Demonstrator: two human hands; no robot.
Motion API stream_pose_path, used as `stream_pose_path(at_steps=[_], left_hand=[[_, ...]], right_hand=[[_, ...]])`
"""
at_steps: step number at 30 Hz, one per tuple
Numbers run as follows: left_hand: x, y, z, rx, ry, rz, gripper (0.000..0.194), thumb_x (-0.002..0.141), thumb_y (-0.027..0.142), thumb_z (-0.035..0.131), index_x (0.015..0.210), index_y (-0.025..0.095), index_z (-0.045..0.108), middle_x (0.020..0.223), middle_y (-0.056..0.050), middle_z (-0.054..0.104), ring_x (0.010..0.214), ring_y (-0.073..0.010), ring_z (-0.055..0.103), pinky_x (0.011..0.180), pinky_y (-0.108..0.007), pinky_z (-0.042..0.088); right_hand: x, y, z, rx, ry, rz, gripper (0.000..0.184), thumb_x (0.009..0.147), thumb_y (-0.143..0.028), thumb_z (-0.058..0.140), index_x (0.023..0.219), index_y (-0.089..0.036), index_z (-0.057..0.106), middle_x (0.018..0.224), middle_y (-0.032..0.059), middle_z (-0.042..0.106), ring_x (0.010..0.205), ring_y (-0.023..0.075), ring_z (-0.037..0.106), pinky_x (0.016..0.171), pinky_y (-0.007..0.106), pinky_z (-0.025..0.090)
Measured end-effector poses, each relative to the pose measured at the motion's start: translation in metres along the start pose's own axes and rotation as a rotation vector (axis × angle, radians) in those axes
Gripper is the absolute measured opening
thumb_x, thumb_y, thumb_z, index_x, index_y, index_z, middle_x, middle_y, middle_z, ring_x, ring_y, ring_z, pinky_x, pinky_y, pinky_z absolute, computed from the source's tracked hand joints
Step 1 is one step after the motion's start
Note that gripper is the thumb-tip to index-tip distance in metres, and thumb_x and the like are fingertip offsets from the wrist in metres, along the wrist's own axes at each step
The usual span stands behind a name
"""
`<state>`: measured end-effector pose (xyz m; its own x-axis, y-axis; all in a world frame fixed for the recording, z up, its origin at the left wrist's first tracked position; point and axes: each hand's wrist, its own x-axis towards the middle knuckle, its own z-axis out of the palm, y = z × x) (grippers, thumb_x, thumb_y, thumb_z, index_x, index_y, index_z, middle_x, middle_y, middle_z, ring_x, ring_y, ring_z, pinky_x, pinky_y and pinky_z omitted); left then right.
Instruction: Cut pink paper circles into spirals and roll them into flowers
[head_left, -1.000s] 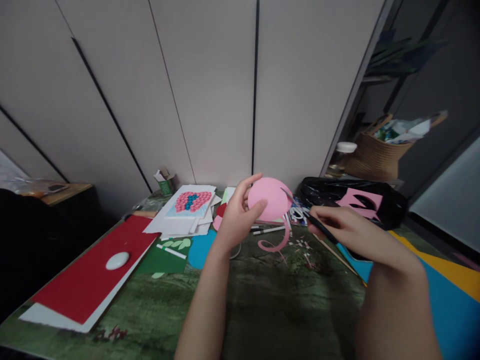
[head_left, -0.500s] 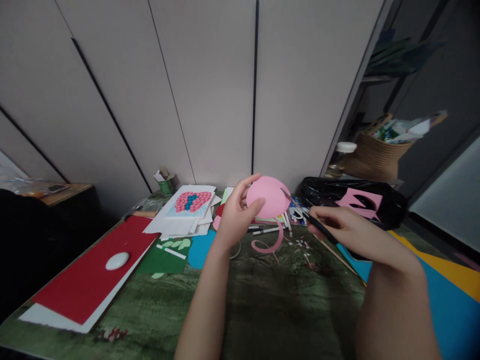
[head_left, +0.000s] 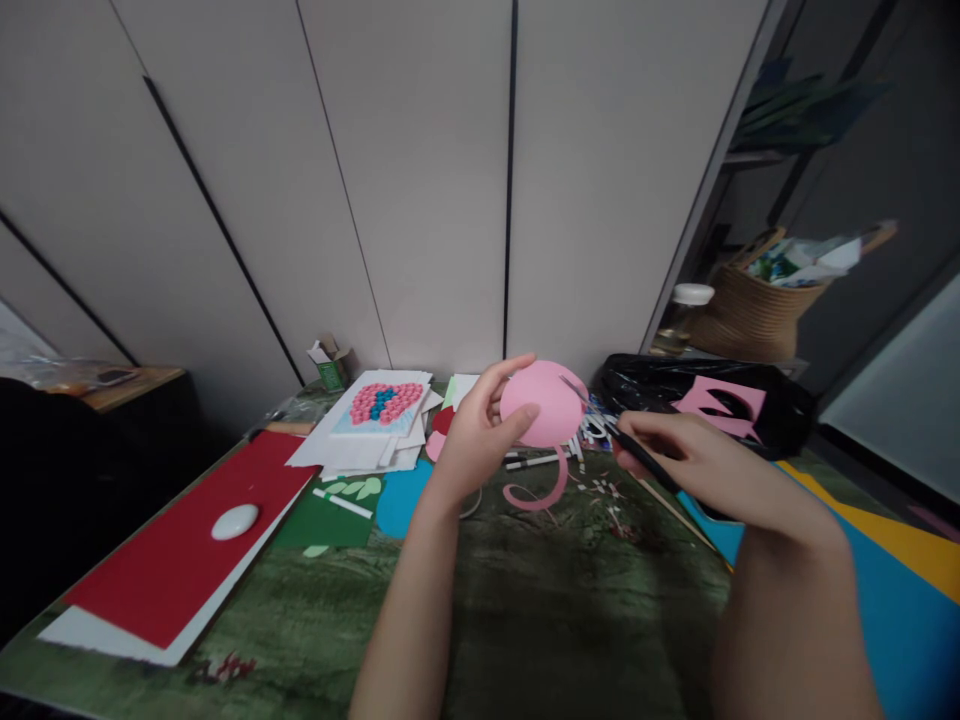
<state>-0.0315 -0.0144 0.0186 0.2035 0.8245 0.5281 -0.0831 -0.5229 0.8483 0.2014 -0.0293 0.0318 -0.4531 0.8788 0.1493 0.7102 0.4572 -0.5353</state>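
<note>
your left hand [head_left: 480,425] is gripping the pink paper disc [head_left: 551,405] at its left side, thumb laid over the front face and fingers behind, so the disc sits just to the right of that hand, raised above the green surface [head_left: 570,620]. a curled pink strip [head_left: 556,488] hangs below the disc, bending round to the left at its lower end. your right hand [head_left: 664,450] is closed around the dark handles of the scissors [head_left: 637,453], and their blades point up and left to the right part of the disc, between your two hands; whether the blades are parted you cannot tell. small paper scraps [head_left: 600,488] lie on the surface below and between your hands. to your left are a blue paper piece [head_left: 399,497], green paper [head_left: 322,520] with pale leaf shapes, a picture with pink and blue dots [head_left: 382,408] on white sheets, and red paper [head_left: 195,540] with a white oval thing [head_left: 235,522] on it. past your right hand, pink paper with cut-out holes [head_left: 739,397] rests on a black plastic bag [head_left: 645,373].
</note>
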Motion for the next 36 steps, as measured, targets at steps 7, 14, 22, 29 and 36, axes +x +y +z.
stream_pose_path(at_steps=[7,14,22,29,36], left_hand=[[0.000,-0.001,0.000,0.017,0.002,0.033,0.043,0.079,0.024,0.060,0.121,0.027,0.051,0.130,-0.006,0.051,0.109,-0.0233,0.052,0.085,-0.036,0.047],[0.001,-0.002,-0.003,0.044,-0.009,0.066,0.042,0.079,0.023,0.060,0.120,0.028,0.052,0.130,-0.006,0.050,0.108,-0.0216,0.052,0.086,-0.034,0.047],[0.001,-0.001,-0.003,0.020,0.001,0.012,0.049,0.079,0.025,0.059,0.126,0.026,0.046,0.093,-0.004,0.059,0.079,-0.0146,0.055,0.066,-0.026,0.048],[0.001,-0.001,-0.002,0.017,0.034,-0.001,0.048,0.079,0.024,0.060,0.125,0.024,0.047,0.096,-0.004,0.059,0.077,-0.0134,0.053,0.065,-0.026,0.046],[0.003,-0.004,-0.002,0.046,0.050,0.047,0.044,0.079,0.026,0.060,0.122,0.027,0.050,0.124,-0.006,0.054,0.098,-0.0192,0.055,0.079,-0.032,0.048]], right_hand=[[-0.001,0.002,-0.002,0.004,-0.023,-0.016,0.027,0.085,-0.035,0.047,0.064,-0.020,0.041,0.061,-0.0036,0.042,0.057,0.0099,0.036,0.048,0.025,0.026],[-0.001,0.009,-0.002,-0.030,-0.050,-0.036,0.025,0.088,-0.032,0.040,0.067,-0.020,0.044,0.062,-0.0021,0.045,0.057,0.0103,0.038,0.049,0.026,0.024],[-0.001,0.011,-0.003,-0.044,-0.069,-0.039,0.029,0.090,-0.036,0.039,0.066,-0.020,0.041,0.062,-0.0028,0.042,0.057,0.0101,0.035,0.049,0.026,0.023],[-0.001,0.013,-0.002,-0.033,-0.064,-0.043,0.027,0.088,-0.035,0.041,0.066,-0.020,0.042,0.062,-0.0029,0.042,0.057,0.0102,0.035,0.049,0.027,0.024],[-0.001,0.006,-0.003,0.028,-0.060,-0.021,0.028,0.087,-0.035,0.043,0.065,-0.019,0.043,0.061,-0.0028,0.043,0.057,0.0099,0.036,0.049,0.026,0.025]])
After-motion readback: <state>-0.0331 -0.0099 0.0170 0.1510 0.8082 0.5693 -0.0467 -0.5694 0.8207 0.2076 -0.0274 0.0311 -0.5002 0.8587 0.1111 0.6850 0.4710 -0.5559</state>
